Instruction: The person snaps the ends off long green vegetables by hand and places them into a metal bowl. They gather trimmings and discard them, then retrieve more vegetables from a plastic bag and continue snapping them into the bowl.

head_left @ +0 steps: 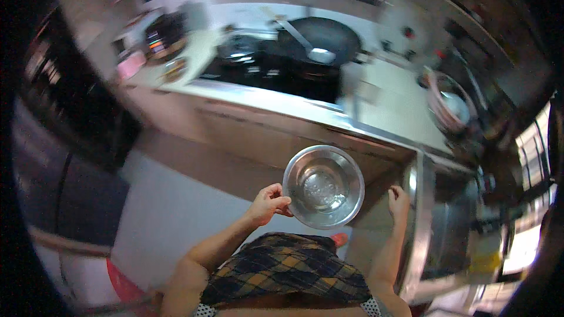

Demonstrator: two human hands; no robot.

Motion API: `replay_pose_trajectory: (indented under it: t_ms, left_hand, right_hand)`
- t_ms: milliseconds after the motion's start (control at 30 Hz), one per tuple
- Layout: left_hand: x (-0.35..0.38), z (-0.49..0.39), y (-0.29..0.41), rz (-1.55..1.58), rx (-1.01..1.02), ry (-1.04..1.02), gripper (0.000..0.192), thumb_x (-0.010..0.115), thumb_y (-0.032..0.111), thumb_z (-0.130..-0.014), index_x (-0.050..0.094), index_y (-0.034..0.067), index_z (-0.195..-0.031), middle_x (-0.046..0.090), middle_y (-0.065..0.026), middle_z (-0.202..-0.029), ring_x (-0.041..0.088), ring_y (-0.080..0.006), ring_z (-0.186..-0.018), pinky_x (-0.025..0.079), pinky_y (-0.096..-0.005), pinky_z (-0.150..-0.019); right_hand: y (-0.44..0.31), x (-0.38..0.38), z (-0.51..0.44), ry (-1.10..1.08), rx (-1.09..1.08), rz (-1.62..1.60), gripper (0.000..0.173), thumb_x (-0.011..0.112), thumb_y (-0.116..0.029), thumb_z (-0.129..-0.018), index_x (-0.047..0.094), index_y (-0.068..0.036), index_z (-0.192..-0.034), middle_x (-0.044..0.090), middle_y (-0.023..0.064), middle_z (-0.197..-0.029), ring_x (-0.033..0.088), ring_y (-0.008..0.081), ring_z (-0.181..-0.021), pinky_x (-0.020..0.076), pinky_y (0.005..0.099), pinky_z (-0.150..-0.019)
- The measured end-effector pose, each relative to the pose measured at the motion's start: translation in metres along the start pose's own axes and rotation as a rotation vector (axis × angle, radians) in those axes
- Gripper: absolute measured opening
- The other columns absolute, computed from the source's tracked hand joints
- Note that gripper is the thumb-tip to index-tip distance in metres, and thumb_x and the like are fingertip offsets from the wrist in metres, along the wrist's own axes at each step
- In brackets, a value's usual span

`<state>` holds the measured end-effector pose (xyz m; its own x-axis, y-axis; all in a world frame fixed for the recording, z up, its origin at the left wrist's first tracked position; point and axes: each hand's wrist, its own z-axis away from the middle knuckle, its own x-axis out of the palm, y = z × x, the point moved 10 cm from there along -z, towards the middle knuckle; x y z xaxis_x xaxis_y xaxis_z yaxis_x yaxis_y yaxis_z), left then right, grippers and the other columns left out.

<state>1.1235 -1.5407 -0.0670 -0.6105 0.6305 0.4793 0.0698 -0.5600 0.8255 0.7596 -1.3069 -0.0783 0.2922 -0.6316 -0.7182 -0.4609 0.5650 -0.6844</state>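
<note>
My left hand [269,204] pinches the rim of a round stainless steel bowl [324,187] between thumb and fingers. The bowl is held up in front of my body, above the floor, with its mouth facing me. A little clear liquid seems to lie in its bottom, though glare makes this hard to tell. On the other side, my right hand [398,202] hangs beside the metal front edge [414,229] of the sink counter. Its fingers look loosely curled, and I see nothing in them. Whether they touch one another is too blurred to tell.
Ahead, a black cooktop [282,72] carries a dark wok [326,35] with a metal turner [320,55] in it, and a pot [238,48]. A sink [451,220] is at the right, near a basket [449,101]. A pink object [131,65] sits on the left counter.
</note>
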Motion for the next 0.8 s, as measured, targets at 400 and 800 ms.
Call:
replay_pose_trajectory:
  t_ms: [400, 800]
  left_hand:
    - [-0.373, 0.192, 0.087, 0.328, 0.356, 0.791, 0.008, 0.058, 0.006, -0.084, 0.053, 0.005, -0.089, 0.063, -0.0109, -0.078, 0.065, -0.0206, -0.062, 0.058, -0.0375, -0.060]
    - [-0.626, 0.285, 0.252, 0.370, 0.603, 1.234, 0.008, 0.057, 0.003, -0.083, 0.050, 0.009, -0.081, 0.062, -0.0082, -0.074, 0.064, -0.0224, -0.061, 0.055, -0.0413, -0.061]
  right_hand:
    - [-0.309, 0.326, 0.004, -0.539, -0.406, 0.275, 0.021, 0.065, -0.017, -0.082, 0.069, -0.002, -0.097, 0.070, 0.0146, -0.089, 0.068, 0.0269, -0.083, 0.0524, 0.0356, -0.075]
    - [-0.788, 0.641, 0.006, -0.615, -0.978, -0.106, 0.017, 0.065, -0.018, -0.081, 0.068, -0.003, -0.087, 0.067, 0.0173, -0.084, 0.065, 0.0338, -0.077, 0.0504, 0.0401, -0.067]
